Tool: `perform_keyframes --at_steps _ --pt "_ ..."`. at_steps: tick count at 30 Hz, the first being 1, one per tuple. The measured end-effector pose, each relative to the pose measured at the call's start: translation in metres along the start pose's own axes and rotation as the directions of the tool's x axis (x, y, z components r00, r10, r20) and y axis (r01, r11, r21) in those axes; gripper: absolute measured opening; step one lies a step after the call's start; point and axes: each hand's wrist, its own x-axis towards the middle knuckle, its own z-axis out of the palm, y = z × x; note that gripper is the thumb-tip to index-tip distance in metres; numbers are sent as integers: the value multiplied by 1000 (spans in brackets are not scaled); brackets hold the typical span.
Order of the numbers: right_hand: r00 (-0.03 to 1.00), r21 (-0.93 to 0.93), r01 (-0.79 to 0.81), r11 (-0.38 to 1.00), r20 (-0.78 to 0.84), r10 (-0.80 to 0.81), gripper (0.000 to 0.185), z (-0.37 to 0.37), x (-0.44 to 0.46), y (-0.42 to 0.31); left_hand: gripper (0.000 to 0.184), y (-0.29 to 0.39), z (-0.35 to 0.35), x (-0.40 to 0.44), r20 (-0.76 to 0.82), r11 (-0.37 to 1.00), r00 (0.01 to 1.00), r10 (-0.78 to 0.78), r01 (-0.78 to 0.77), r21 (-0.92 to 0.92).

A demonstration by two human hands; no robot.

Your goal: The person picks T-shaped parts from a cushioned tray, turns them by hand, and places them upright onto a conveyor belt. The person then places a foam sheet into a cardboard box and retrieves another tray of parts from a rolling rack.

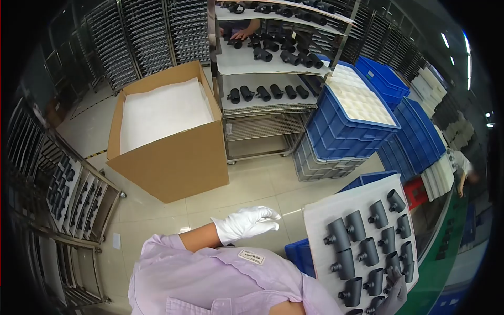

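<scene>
Grip of the right hand (pixel 396 297) at a dark fitting (pixel 392 259) on the white board (pixel 336 202) cannot be told; left of the board, the left hand (pixel 247 224) is held loosely apart. The board seems mostly filled; what remains cannot be judged.

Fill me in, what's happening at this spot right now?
Someone in a purple shirt has the gloved right hand among dark pipe fittings laid out on a white board; whether it grips one, I can't tell. The gloved left hand is held in front of the body, holding nothing visible. Ahead, more fittings sit on a shelf rack, where another person's hand shows. A cardboard box stands beside the rack.
</scene>
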Motion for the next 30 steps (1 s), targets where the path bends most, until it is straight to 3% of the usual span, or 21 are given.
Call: perform_keyframes --at_steps 4,6,8,10,12,13,16,17,18,20,22,24,28,30 --pt "996 212 12 977 -90 7 37 57 -6 -20 40 -12 -64 29 107 982 991 83 -100 162" --pt "997 152 74 986 -37 -69 37 77 -11 -31 41 -18 -96 42 164 972 981 101 -133 195" --pt "992 -98 74 992 -99 -83 37 97 -14 -21 41 -20 -129 50 151 959 980 129 -162 232" --pt "938 -324 269 907 -126 -324 34 115 -15 2 42 -31 -152 61 162 957 976 146 -180 225" --pt "988 242 154 958 -45 -148 44 138 -11 -16 42 -31 -169 70 182 960 982 54 -101 260" --pt "997 133 39 990 -68 -31 47 148 -18 -36 42 -34 -175 75 208 960 977 49 -104 259" --pt "995 150 -18 989 -93 33 45 161 -26 -51 43 -34 -186 90 300 960 953 50 -129 250" --pt "993 146 -28 989 -107 43 45 166 -26 -56 45 -22 -189 93 371 951 918 141 -230 207" --pt "992 151 -32 988 -116 50 44 170 -25 -59 48 -9 -192 96 434 933 871 231 -325 155" --pt "990 148 -41 988 -128 60 43 175 -25 -63 62 27 -196 104 475 662 556 682 -746 -78" --pt "995 145 13 989 -102 2 41 179 -23 -68 79 73 -193 103 508 405 131 851 -781 -476" --pt "993 124 56 991 -109 -43 40 179 -25 -72 85 105 -189 87 488 287 -227 843 -577 -764" --pt "976 47 -134 990 -164 140 40 170 -35 -78 80 120 -196 88 355 205 -319 879 -419 -885" --pt "943 -96 -169 981 -304 133 34 166 -47 -71 79 104 -197 107 488 341 -310 816 -425 -839"
